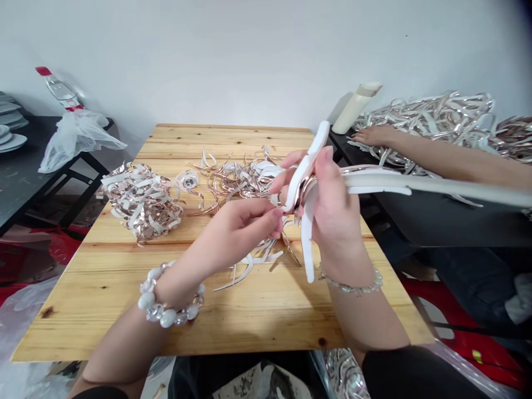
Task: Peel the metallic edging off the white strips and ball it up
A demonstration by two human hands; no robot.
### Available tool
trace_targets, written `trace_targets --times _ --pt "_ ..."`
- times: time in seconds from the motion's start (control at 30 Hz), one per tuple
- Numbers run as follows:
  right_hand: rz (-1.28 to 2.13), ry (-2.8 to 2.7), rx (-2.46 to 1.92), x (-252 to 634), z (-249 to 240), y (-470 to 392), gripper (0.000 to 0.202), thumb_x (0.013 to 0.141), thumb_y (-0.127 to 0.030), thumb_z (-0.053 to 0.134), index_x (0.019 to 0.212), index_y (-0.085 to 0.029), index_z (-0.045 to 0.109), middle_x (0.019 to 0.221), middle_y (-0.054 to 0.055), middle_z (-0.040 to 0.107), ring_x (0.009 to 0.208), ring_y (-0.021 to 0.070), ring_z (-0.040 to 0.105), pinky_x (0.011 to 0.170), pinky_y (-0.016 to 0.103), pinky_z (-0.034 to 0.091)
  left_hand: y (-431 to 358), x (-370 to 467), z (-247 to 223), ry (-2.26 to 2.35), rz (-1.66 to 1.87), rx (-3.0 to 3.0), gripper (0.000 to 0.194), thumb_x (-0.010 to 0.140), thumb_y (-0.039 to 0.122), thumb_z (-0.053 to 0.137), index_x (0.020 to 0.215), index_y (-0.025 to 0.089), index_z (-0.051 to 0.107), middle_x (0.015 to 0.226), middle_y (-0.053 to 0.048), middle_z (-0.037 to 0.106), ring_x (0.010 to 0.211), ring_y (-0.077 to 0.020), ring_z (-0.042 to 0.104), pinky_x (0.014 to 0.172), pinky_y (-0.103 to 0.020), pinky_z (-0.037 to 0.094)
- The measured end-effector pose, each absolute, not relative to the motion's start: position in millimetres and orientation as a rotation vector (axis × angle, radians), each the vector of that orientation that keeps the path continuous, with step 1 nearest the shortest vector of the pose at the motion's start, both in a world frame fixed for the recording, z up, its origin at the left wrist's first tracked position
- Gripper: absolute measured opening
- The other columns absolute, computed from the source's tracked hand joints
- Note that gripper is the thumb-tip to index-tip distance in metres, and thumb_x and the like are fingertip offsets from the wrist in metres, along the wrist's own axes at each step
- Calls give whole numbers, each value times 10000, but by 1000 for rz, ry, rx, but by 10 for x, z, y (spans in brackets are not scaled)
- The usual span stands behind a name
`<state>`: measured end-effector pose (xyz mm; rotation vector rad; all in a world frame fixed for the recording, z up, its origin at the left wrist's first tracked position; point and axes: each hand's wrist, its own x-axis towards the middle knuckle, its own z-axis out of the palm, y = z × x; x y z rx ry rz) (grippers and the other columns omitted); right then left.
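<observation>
My right hand is closed around a bundle of white and rose-gold foil strips above the wooden table. Some strips stick up past the thumb, some hang down, and long ones trail off to the right. At the near end of the bundle, the fingertips of my left hand are pinched against a strip; their exact hold is partly hidden. Below and behind both hands lies a loose heap of similar strips. A crumpled cluster of shiny foil strips sits to the left.
A roll of clear tape lies between heap and cluster. At right, a co-worker's hand rests on piled strips beside a cream roll. On the left black table stand a bottle, a plastic bag and plates.
</observation>
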<state>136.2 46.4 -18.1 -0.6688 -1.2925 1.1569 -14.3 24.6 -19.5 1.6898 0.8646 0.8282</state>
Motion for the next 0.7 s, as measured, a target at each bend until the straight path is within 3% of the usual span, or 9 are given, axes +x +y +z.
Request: trace_targets --times 0.1,0.17,0.33,0.53,0.7 --pt "1215 -1449 -656 1376 -194 474 529 830 -689 432 787 -211 654 654 11 634 366 65 404 318 237 269 236 -156 -154 860 878 1550 294 900 259 505 657 138 615 657 2 611 657 -83 549 652 -202 455" --pt "1231 -1530 -640 1369 -201 463 528 789 -709 483 768 -210 653 650 11 619 389 77 438 323 243 270 238 -162 -152 854 898 1495 307 904 280 511 656 137 623 671 -5 623 669 -86 561 658 -204 464" --pt "1277 -1377 -696 1319 -197 434 321 875 -473 546 714 -199 593 617 -19 585 382 59 459 329 211 295 234 -141 -198 801 933 1564 322 927 278 475 675 140 620 707 -11 624 704 -93 562 673 -213 462" --pt "1448 -1205 -746 1301 -150 446 342 884 -479 508 682 -203 502 489 -48 540 318 46 395 302 186 251 196 -154 -198 818 886 1926 292 942 255 433 729 141 599 713 -6 597 659 -91 516 616 -224 409" --pt "1544 -1155 -749 1346 -145 472 335 869 -466 541 675 -197 493 425 -73 462 302 29 300 312 180 200 183 -197 -136 733 817 2198 292 927 194 457 646 143 516 644 13 506 648 -89 460 654 -232 394"
